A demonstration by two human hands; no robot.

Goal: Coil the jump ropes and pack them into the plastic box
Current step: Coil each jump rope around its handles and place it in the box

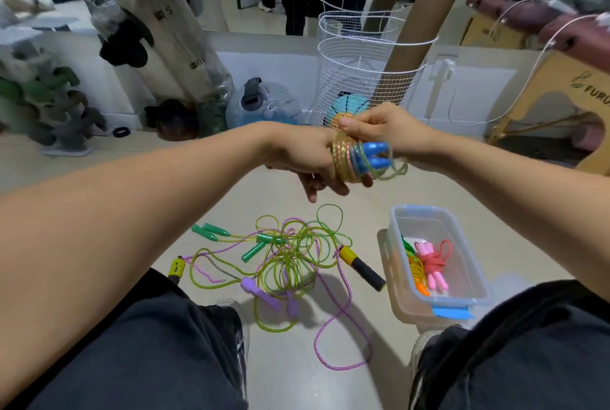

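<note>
The left hand (303,158) wears a coiled rope (345,158) around its straight fingers (325,183); the right hand (379,129) pinches its blue handles (374,155).

Blue-handled rope (359,158) coiled, tangled ropes (290,257) beside part-filled clear plastic box (468,264).
</note>
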